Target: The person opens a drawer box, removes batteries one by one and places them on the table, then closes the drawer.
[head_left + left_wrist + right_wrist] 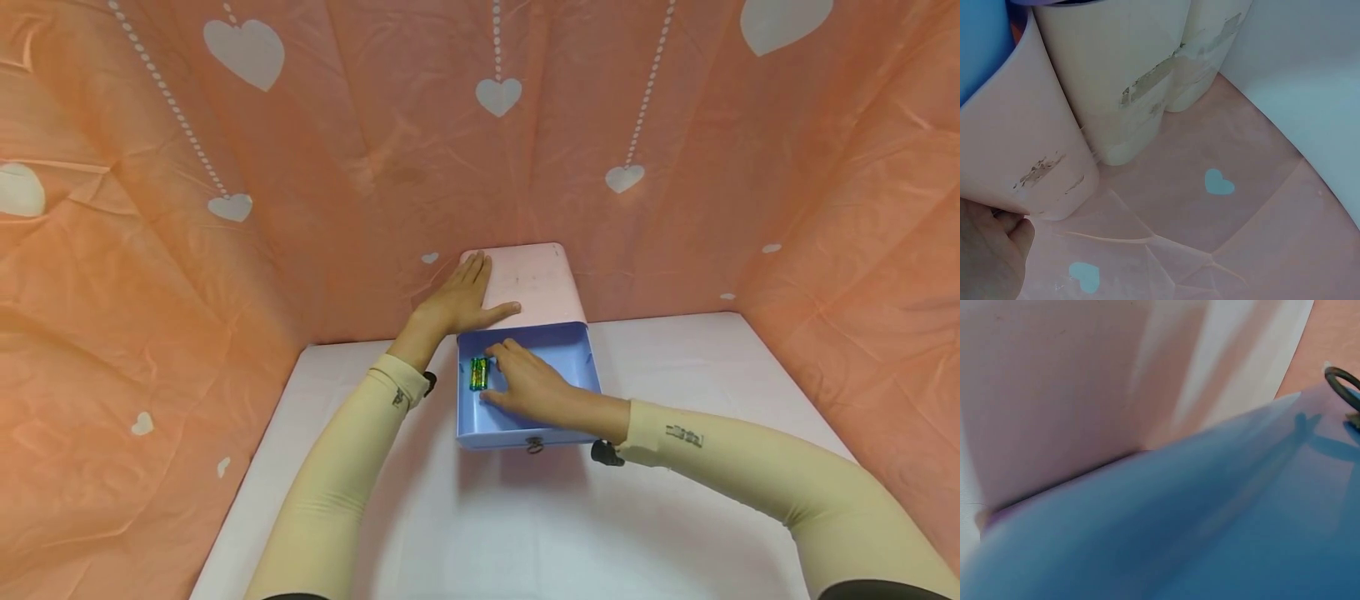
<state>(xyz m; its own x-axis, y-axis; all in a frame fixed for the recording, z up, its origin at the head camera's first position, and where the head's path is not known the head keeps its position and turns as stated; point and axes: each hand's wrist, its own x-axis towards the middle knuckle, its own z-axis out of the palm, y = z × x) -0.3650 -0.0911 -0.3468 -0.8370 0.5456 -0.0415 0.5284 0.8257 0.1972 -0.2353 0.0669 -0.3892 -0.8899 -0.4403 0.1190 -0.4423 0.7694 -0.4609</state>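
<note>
A pink drawer box (528, 287) stands at the back of the table with its blue drawer (472, 417) pulled out. My left hand (465, 300) lies flat on the box top, thumb spread towards the drawer; part of it shows low in the left wrist view. Inside the drawer, near its left wall, lie green batteries (479, 374) side by side. My right hand (532, 387) reaches in over the right wall, fingertips and thumb parted just beside the batteries. No grip on them is visible. A metal ring pull (535, 446) hangs on the drawer front.
In the left wrist view, pale casings (1110, 81) adjoin the pink one. A peach curtain with white hearts (498, 97) hangs close behind and on both sides. The white tabletop (675, 367) extends around the box.
</note>
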